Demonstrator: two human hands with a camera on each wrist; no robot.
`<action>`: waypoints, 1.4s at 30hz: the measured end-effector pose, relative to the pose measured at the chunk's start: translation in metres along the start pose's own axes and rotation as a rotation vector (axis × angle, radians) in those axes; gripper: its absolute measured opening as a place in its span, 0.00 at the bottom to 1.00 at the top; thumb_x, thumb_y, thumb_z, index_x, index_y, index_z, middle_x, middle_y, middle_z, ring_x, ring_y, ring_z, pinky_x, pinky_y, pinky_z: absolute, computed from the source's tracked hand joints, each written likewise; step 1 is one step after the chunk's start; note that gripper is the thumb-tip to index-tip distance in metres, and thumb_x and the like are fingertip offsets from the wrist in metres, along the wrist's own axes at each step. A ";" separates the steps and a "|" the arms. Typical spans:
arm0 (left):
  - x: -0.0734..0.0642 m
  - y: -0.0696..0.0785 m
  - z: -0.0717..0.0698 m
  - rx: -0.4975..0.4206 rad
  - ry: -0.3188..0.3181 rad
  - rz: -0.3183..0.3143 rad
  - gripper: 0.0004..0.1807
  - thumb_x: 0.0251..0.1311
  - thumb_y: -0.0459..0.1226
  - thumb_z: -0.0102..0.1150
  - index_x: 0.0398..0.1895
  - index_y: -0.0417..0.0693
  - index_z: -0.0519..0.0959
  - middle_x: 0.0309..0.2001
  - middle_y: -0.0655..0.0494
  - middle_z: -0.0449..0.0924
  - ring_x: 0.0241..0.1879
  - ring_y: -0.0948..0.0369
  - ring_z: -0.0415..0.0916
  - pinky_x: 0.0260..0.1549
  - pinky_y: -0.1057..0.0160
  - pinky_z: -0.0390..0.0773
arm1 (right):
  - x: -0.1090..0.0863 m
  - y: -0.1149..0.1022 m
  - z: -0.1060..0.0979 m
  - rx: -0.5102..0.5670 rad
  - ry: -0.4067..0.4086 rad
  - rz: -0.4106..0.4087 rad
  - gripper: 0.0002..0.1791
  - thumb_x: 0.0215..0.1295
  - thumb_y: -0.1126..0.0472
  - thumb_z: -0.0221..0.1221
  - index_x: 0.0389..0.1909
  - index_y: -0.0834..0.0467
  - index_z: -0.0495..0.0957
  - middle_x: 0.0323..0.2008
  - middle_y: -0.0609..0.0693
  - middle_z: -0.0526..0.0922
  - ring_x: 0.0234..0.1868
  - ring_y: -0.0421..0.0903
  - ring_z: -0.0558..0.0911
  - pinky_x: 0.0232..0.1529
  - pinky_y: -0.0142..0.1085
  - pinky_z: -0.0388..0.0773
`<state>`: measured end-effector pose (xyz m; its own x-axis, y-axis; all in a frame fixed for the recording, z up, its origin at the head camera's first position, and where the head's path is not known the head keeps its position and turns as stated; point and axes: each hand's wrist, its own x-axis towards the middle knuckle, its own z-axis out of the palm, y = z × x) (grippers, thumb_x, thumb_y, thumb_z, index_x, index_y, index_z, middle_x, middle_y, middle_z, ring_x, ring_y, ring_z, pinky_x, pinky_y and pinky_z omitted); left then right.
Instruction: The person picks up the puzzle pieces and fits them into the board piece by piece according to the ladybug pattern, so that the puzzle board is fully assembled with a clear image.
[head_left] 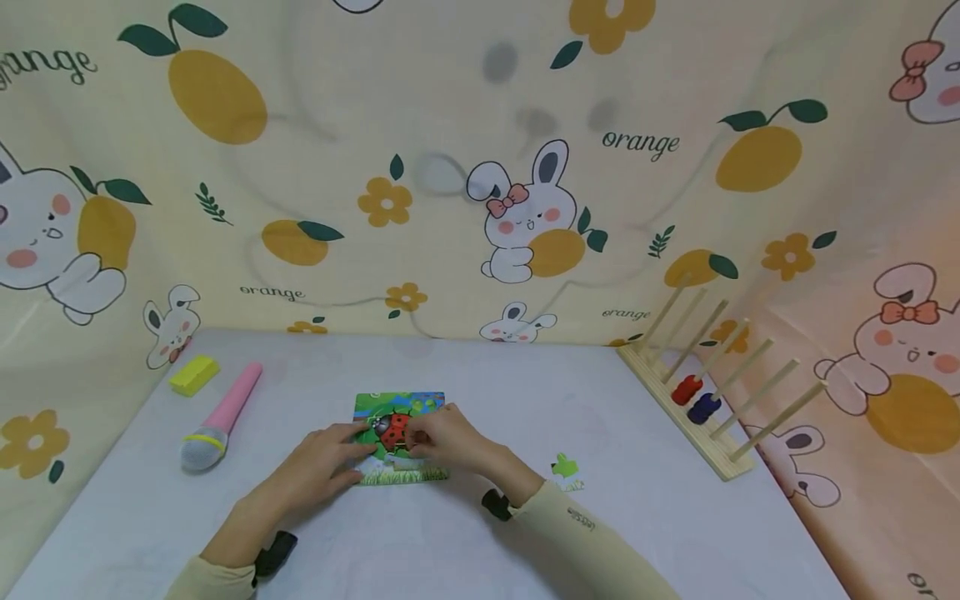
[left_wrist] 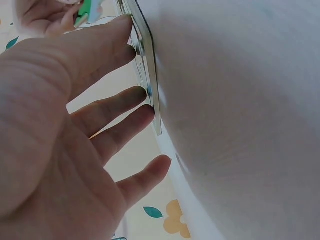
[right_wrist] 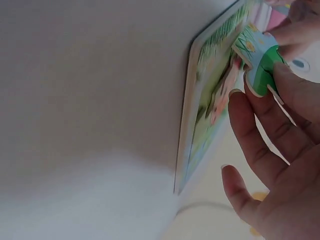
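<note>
A flat puzzle board [head_left: 405, 479] with a red ladybug picture on green lies on the white table. My left hand [head_left: 318, 467] is at its left side; in the left wrist view the fingers [left_wrist: 122, 105] are extended, with fingertips at the board's edge. Over the board's right half is my right hand [head_left: 453, 442]. Its thumb and fingers pinch a green and pale blue puzzle piece [right_wrist: 260, 60], tilted above the board's surface in the right wrist view. From the head, the right hand partly covers the ladybug [head_left: 390, 429].
To the right of the board lies a loose green puzzle piece [head_left: 565, 467]. A wooden peg rack [head_left: 708, 433] with red beads [head_left: 686, 390] and blue beads [head_left: 705, 408] stands farther right. On the left are a pink toy microphone [head_left: 225, 417] and a yellow block [head_left: 194, 376].
</note>
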<state>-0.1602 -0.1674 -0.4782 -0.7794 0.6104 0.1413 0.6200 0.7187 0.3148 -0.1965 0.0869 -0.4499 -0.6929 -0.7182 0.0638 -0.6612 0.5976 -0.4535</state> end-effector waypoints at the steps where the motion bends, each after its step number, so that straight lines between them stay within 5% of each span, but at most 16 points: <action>1: 0.000 0.000 0.000 0.004 0.002 0.003 0.21 0.58 0.40 0.70 0.55 0.46 0.84 0.64 0.40 0.73 0.62 0.42 0.71 0.52 0.35 0.73 | 0.002 -0.002 0.001 0.003 -0.011 0.006 0.09 0.62 0.61 0.69 0.26 0.49 0.79 0.22 0.33 0.76 0.25 0.29 0.70 0.49 0.40 0.62; 13: 0.000 -0.003 0.002 0.016 0.015 0.031 0.20 0.58 0.40 0.71 0.54 0.45 0.84 0.63 0.39 0.74 0.62 0.42 0.71 0.50 0.35 0.74 | 0.012 -0.008 0.011 -0.064 -0.035 0.027 0.03 0.61 0.60 0.70 0.34 0.50 0.84 0.29 0.35 0.83 0.32 0.28 0.77 0.54 0.41 0.65; 19: -0.001 -0.002 0.001 0.010 0.019 0.035 0.20 0.58 0.40 0.71 0.54 0.45 0.84 0.64 0.39 0.73 0.61 0.42 0.71 0.49 0.35 0.74 | 0.012 -0.010 0.014 -0.158 -0.026 0.020 0.12 0.61 0.58 0.70 0.46 0.49 0.84 0.37 0.37 0.87 0.39 0.30 0.81 0.53 0.40 0.67; 28: 0.000 -0.002 0.001 0.010 0.016 0.037 0.20 0.58 0.40 0.70 0.54 0.46 0.85 0.63 0.39 0.74 0.62 0.43 0.72 0.49 0.36 0.75 | 0.010 -0.010 0.016 -0.232 -0.006 -0.012 0.14 0.60 0.57 0.70 0.47 0.46 0.86 0.39 0.35 0.87 0.40 0.28 0.81 0.48 0.37 0.65; 35: 0.000 -0.002 0.002 0.024 0.028 0.051 0.20 0.58 0.40 0.71 0.54 0.45 0.84 0.64 0.39 0.73 0.61 0.43 0.72 0.48 0.36 0.75 | 0.007 -0.011 0.019 -0.371 0.014 -0.035 0.20 0.56 0.52 0.73 0.51 0.45 0.86 0.40 0.41 0.80 0.44 0.38 0.77 0.47 0.36 0.66; 42: -0.001 -0.002 0.002 0.032 0.036 0.055 0.21 0.58 0.40 0.71 0.54 0.44 0.84 0.63 0.38 0.74 0.61 0.42 0.72 0.48 0.36 0.75 | 0.004 -0.011 0.021 -0.377 0.055 -0.060 0.23 0.52 0.51 0.76 0.50 0.48 0.83 0.44 0.41 0.82 0.47 0.38 0.78 0.50 0.39 0.69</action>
<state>-0.1606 -0.1692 -0.4812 -0.7465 0.6374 0.1912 0.6640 0.6949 0.2759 -0.1862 0.0696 -0.4633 -0.6570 -0.7422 0.1322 -0.7536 0.6513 -0.0890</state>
